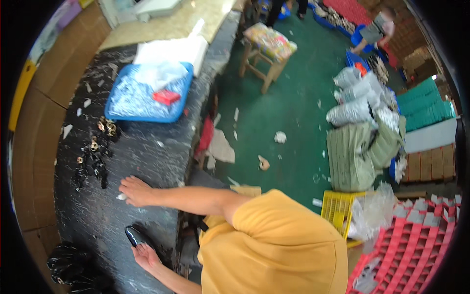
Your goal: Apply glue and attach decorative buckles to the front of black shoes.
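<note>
My left hand point(145, 255), palm turned up, grips a glossy black shoe point(133, 235) low over the dark marbled worktop point(147, 169). Much of the shoe is hidden behind the fingers and wrist. Farther along the worktop, my right hand point(137, 191) rests palm down with its fingers bent. A small white wad point(121, 196) pokes out from under it; its kind cannot be made out. Beyond this hand lie several black straps with gold-coloured buckles point(94, 144). A pile of shiny black items point(68, 259) sits at the lower left.
A blue tray point(180, 110) of clear wrappers holds a red packet point(166, 97). Cardboard point(36, 147) borders the worktop. On the green floor are a wooden stool point(267, 73), sacks point(348, 154), a yellow crate point(335, 210) and stacked red boxes point(416, 240). Another person point(381, 29) sits far off.
</note>
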A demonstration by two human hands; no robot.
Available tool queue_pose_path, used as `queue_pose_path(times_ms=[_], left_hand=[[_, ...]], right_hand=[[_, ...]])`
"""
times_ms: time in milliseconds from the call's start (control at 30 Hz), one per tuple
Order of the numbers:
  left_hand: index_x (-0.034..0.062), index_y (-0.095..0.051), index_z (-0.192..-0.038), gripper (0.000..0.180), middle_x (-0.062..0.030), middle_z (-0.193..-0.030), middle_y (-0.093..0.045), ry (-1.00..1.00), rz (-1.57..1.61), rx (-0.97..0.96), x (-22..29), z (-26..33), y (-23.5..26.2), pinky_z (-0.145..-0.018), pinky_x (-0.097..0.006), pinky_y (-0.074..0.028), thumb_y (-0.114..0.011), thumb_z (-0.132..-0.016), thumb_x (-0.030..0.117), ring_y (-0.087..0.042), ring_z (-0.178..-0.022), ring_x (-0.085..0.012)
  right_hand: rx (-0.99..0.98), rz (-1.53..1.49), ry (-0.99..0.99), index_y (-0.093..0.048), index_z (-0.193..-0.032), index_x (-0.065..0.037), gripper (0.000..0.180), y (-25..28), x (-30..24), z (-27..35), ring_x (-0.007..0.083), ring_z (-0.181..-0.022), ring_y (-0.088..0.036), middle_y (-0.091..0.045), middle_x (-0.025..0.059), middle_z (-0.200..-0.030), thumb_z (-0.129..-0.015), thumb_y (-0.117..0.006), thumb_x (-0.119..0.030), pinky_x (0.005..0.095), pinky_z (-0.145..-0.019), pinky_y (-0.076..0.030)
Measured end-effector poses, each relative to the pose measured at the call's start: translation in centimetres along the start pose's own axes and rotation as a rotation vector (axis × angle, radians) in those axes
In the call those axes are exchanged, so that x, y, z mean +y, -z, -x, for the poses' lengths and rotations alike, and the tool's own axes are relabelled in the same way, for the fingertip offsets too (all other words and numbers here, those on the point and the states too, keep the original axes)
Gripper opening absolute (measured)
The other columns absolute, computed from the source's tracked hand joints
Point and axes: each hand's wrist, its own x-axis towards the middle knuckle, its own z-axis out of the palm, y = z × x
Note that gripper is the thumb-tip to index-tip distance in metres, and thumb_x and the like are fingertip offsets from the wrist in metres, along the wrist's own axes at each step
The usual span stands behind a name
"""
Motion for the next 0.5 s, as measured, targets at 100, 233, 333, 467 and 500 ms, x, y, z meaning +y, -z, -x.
queue_pose_path(times_ms=[100, 233, 333, 467, 500], left_hand=[[-0.0044, -0.052, -0.135, 0.043, -0.0126, -0.133, -0.060, 0.032, -0.173, -0.074, -2.3, 1.4, -1.1, -0.106, -0.035, -0.044, -0.060, -0.103, 0.024, -0.056, -0.123, -0.0230], [-0.0019, -0.056, -0.129, 0.040, -0.0087, -0.124, -0.061, -0.005, -0.134, 0.061, -3.9, 2.6, -2.1, -0.101, -0.033, -0.043, -0.059, -0.104, 0.029, -0.057, -0.114, -0.0208], [-0.0008, -0.057, -0.128, 0.040, -0.0073, -0.122, -0.062, -0.021, -0.147, 0.065, -4.6, 2.7, -2.3, -0.099, -0.032, -0.043, -0.059, -0.104, 0.031, -0.057, -0.113, -0.0202], [0.0014, -0.057, -0.129, 0.040, -0.0075, -0.122, -0.063, -0.021, -0.191, -0.057, -5.2, 4.4, -3.5, -0.097, -0.031, -0.043, -0.057, -0.105, 0.033, -0.057, -0.113, -0.0195], [0.0014, -0.057, -0.129, 0.040, -0.0075, -0.122, -0.063, -0.020, -0.184, -0.051, -5.5, 4.5, -3.9, -0.097, -0.031, -0.043, -0.057, -0.105, 0.033, -0.057, -0.113, -0.0195]], right_hand=[[0.034, -0.048, -0.007, -0.067, -0.096, -0.005, 0.028, 1.8, 0.5, 1.1, 0.0314, -0.109, -0.055, -0.058, 0.0108, -0.107, -0.078, -0.080, -0.024, 0.0462, -0.095, -0.043], [0.032, -0.113, -0.033, -0.067, -0.096, -0.006, 0.023, 1.8, -0.3, 1.0, 0.0295, -0.105, -0.058, -0.061, 0.0089, -0.104, -0.081, -0.078, -0.019, 0.0423, -0.091, -0.043], [0.084, -0.252, -0.031, -0.067, -0.096, -0.005, 0.019, 2.4, -0.8, 1.3, 0.0301, -0.096, -0.062, -0.065, 0.0087, -0.095, -0.083, -0.075, -0.016, 0.0432, -0.086, -0.045], [0.037, -0.417, -0.140, -0.064, -0.101, -0.002, 0.018, 4.8, -1.2, 3.0, 0.0265, -0.074, -0.069, -0.070, 0.0089, -0.083, -0.088, -0.072, -0.012, 0.0391, -0.068, -0.052], [0.027, -0.416, -0.140, -0.064, -0.101, -0.002, 0.018, 5.4, -1.4, 3.5, 0.0265, -0.074, -0.069, -0.070, 0.0089, -0.083, -0.088, -0.072, -0.012, 0.0391, -0.068, -0.052]])
